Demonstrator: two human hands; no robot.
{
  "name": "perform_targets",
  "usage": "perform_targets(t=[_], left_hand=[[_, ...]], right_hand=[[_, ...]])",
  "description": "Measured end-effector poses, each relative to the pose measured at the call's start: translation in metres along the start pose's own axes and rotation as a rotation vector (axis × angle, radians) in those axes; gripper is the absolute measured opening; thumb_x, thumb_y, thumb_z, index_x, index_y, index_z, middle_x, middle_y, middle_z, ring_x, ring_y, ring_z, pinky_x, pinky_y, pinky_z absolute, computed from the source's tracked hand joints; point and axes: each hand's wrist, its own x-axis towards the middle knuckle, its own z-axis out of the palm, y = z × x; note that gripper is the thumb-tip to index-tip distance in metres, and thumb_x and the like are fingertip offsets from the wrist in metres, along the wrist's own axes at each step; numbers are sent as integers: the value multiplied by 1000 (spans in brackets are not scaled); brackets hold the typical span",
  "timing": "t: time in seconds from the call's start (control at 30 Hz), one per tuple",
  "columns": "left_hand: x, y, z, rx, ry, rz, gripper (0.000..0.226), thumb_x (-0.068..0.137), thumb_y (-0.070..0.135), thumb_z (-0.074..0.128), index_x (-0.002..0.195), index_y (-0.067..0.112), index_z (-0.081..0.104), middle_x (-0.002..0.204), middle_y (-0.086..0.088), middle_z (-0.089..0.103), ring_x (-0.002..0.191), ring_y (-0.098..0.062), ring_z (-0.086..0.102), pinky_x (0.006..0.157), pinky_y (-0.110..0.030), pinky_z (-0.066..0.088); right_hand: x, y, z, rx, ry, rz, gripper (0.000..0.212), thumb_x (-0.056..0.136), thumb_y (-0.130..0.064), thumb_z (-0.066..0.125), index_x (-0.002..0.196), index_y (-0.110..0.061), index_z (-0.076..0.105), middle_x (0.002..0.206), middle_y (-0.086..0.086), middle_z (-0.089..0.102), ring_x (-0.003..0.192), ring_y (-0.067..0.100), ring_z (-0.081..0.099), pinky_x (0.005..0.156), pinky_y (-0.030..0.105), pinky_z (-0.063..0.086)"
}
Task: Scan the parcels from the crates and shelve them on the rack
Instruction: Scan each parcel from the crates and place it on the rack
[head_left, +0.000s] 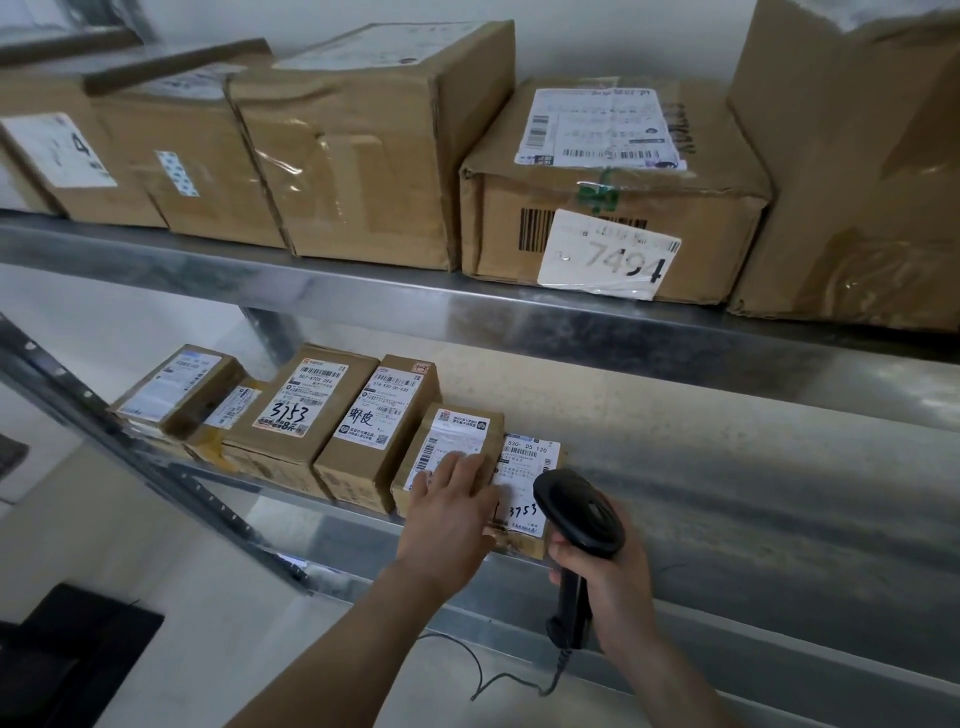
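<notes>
Lower shelf (701, 467), left to right: a row of labelled parcels (296, 415) already stands shelved, upper shelf full of large boxes (374, 150). Your left hand (452, 512) lies flat, fingers straight, on the two end parcels; the low end parcel (527, 478) looks just placed. Your right hand (608, 577) grips the scanner (579, 512) just right of it. Bare shelf to the right; crates not in view, so what's left can't be judged.

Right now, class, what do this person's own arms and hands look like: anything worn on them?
Both forearms are bare, no sleeves in view. The left hand and right hand wear no gloves; no watch, ring or wristband shows on either wrist or the fingers.
</notes>
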Motion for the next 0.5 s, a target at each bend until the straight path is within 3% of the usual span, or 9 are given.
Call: perform_targets(t=[0.13, 0.23, 0.33, 0.5], left_hand=[[-15, -11, -11, -50, 63, -38, 66, 69, 50, 84, 128, 33, 59, 137, -6, 55, 132, -35, 49, 96, -57, 51], [-30, -22, -22, -45, 79, -72, 70, 61, 46, 91, 122, 28, 63, 138, -9, 57, 131, -37, 51, 94, -59, 53], [-53, -39, -36, -55, 79, -113, 77, 60, 47, 91, 128, 27, 59, 144, -8, 51, 135, -36, 46, 97, -60, 50], [-107, -89, -67, -11, 171, -208, 80, 66, 53, 86, 135, 31, 54, 152, -8, 42, 142, -35, 32, 107, -57, 41]], right_hand=[[-20, -3, -3, -161, 35, -122, 62, 68, 0, 86, 108, -44, 68, 89, 8, 72, 77, 26, 67, 70, 44, 55], [-37, -11, 8, -280, 10, -197, 68, 56, -15, 82, 117, -41, 66, 102, -7, 73, 98, 15, 69, 84, 32, 52], [-55, -21, 37, -321, -56, -234, 75, 54, -16, 79, 124, -37, 61, 109, -25, 68, 104, -8, 61, 84, 15, 43], [-79, -15, 96, -415, -158, -339, 79, 63, 14, 86, 118, -36, 60, 108, -27, 68, 104, -5, 63, 80, 3, 44]])
